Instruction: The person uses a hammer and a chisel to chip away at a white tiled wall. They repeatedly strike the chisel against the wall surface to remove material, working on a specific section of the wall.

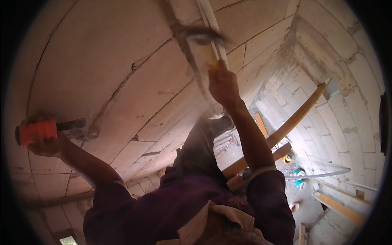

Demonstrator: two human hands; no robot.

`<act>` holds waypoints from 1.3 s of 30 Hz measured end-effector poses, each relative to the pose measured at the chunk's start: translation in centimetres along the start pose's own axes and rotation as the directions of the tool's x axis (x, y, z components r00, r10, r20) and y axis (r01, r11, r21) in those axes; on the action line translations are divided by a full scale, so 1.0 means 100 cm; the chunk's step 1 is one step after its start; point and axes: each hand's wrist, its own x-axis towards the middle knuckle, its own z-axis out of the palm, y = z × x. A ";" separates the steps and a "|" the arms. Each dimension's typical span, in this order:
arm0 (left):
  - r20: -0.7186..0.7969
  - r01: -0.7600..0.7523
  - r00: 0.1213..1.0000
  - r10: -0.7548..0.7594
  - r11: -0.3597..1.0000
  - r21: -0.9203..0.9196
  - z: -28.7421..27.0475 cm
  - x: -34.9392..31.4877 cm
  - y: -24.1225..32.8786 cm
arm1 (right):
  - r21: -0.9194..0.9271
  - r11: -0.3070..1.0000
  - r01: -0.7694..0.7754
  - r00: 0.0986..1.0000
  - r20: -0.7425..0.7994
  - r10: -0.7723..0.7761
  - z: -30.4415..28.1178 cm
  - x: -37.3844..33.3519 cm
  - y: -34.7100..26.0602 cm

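My left hand (48,148) is wrapped round the orange grip of a chisel (72,124) at the far left. Its dark blade points right, beside a rough broken hollow (90,132) in the pale block wall (159,77). My right hand (223,86) is closed on the yellow handle of a hammer (206,36), raised at the upper middle. Motion smears the hammer's dark head. White conduits (209,18) run down the wall just behind the hammer. A chased groove (188,57) passes to their left.
A long wooden beam (297,116) slants up to the block wall (330,130) on the right. Far below on the floor stand teal buckets (300,179) and a yellow item (287,159). A grey pipe (320,175) and a plank (339,208) lie at the lower right.
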 end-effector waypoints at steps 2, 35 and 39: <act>-0.004 0.005 1.000 -0.005 1.000 0.015 0.004 0.000 0.000 | 0.059 0.995 -0.078 0.996 0.036 0.076 0.007 -0.005 0.012; 0.112 -0.165 0.983 0.148 0.973 0.162 -0.037 0.011 -0.014 | -0.005 0.991 -0.131 0.985 0.113 0.130 -0.008 -0.012 0.012; 0.111 -0.066 0.992 0.057 0.995 0.079 -0.046 0.009 -0.013 | 0.291 0.952 -0.099 0.988 -0.083 0.128 -0.021 -0.020 -0.014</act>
